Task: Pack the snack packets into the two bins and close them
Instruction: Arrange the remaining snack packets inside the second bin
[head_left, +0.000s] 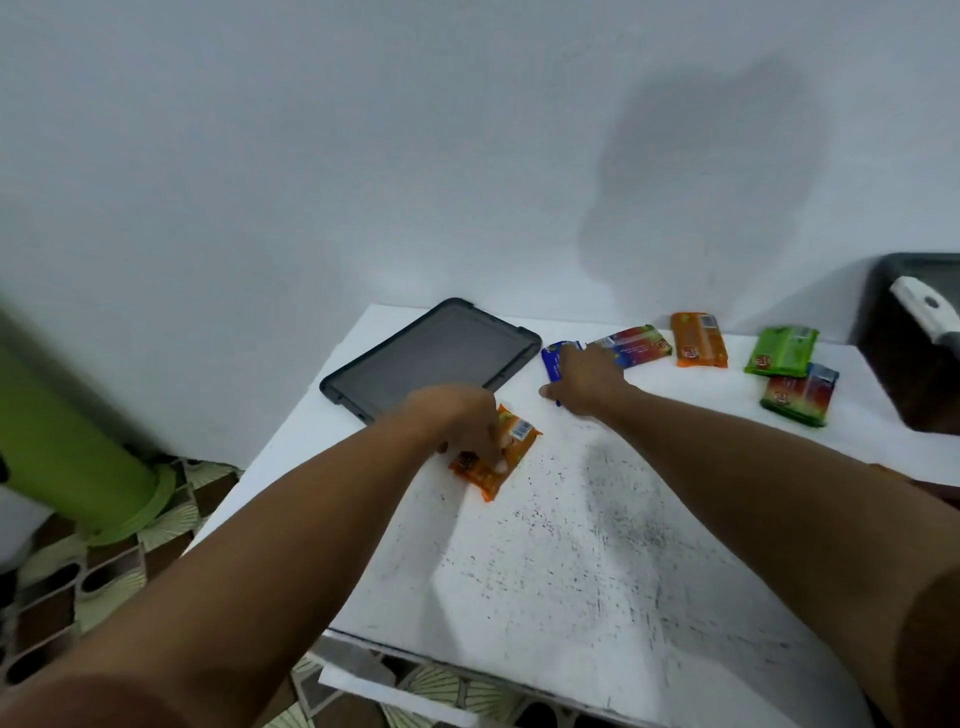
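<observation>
Since every packet in sight lies out on the white counter (571, 545), the packing looks barely begun. One dark bin (893, 364) stands at the counter's right edge, cut off by the frame. Whether anything is inside it cannot be told, and a second bin is not in view. What looks like a dark flat lid (431, 353) lies on the far left of the counter, so closing is probably still to come.

Six packets wait. The green packet (779, 351) and the red packet (797, 395) overlap near the bin. The far orange packet (698, 340) and the striped packet (636, 345) lie along the wall side.

The left grip (462, 421) curls its fingers onto the near orange packet (519, 434), just beside the lid. The right grip (582, 384) lies over the blue packet (553, 358), but its fingers are hidden, so I cannot tell whether it holds the packet.
</observation>
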